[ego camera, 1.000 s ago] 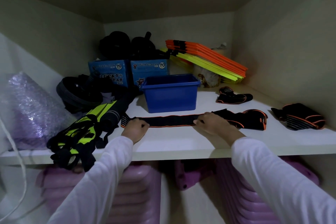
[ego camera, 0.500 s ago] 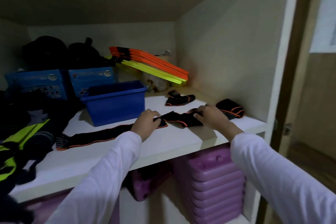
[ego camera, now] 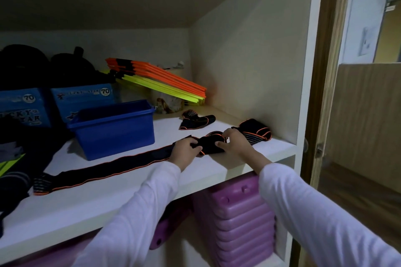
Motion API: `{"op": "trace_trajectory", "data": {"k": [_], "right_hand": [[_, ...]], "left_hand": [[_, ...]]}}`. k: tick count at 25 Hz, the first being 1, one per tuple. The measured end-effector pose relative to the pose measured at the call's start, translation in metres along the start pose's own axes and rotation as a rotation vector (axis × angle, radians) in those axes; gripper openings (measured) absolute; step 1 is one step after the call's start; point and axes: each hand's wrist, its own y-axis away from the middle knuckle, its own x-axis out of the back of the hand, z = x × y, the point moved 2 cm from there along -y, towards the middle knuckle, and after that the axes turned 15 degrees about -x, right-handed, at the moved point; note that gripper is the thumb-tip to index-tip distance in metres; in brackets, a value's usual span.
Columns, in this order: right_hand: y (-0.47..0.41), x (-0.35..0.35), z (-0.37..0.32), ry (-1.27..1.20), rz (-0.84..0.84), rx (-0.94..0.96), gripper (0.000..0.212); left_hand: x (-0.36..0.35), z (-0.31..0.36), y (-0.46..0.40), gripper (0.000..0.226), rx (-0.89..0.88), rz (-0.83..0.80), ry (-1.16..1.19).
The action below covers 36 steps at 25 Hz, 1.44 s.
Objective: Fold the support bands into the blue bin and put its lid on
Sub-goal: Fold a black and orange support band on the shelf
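Item: long black elastic support band with orange edging (ego camera: pixel 112 167), flat on the white shelf (ego camera: pixel 121 193) before the open blue plastic bin (ego camera: pixel 117 130). Left hand (ego camera: pixel 184 151) and right hand (ego camera: pixel 235 142) both pinch its bunched right end. Advice: roll tightly, keeping edges aligned.

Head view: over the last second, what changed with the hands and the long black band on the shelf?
Both hands slid right along the long band. The left hand let go of its left end and the right hand left its middle; now they meet at the bunched right end, gripping and starting the fold. The camera also swung right. The blue bin stays lidless, and the other bands lie untouched.
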Motion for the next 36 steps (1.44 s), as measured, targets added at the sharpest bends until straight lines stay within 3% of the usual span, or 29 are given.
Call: {"op": "trace_trajectory", "data": {"k": [4,7,9,11,13,16,19,21,23,28,31,36], "right_hand": [[0.003,0.003,0.002,-0.121,-0.054,-0.055,0.027],[0.008,0.004,0.002,-0.143,-0.092,-0.063,0.046],[0.01,0.005,0.002,-0.159,-0.094,-0.052,0.049],[0.01,0.006,0.003,-0.171,-0.123,-0.041,0.047],[0.011,0.006,0.006,-0.195,-0.175,-0.047,0.044],[0.012,0.006,0.007,-0.294,-0.2,-0.077,0.049],[0.008,0.002,0.008,-0.438,-0.177,-0.174,0.06],[0.006,0.0,0.009,-0.574,-0.205,-0.286,0.051],[0.006,-0.002,0.01,-0.702,-0.281,-0.387,0.029],[0.012,0.01,-0.002,-1.095,-0.497,-0.412,0.037],[0.007,0.017,-0.006,-1.158,-0.526,-0.404,0.03],[0.001,0.026,-0.015,-1.291,-0.54,-0.415,0.04]], "left_hand": [[-0.003,-0.013,-0.007,0.038,0.158,0.083,0.359],[-0.006,-0.005,-0.004,0.032,0.214,0.148,0.627],[-0.007,-0.003,-0.004,0.011,0.292,0.197,0.811],[-0.008,-0.001,-0.005,0.018,0.365,0.204,0.911],[-0.009,0.0,-0.006,0.01,0.398,0.218,0.921],[-0.011,0.001,-0.008,0.054,0.366,0.206,0.888],[-0.011,0.008,-0.007,0.068,0.257,0.166,0.869],[-0.007,0.016,-0.006,0.072,0.191,0.132,0.908],[-0.005,0.021,-0.005,0.073,0.16,0.103,0.926],[-0.003,0.031,-0.003,0.072,0.157,0.024,1.082],[-0.003,0.032,-0.003,0.074,0.178,-0.008,1.1],[-0.006,0.03,0.0,0.042,0.119,-0.024,0.995]]}}
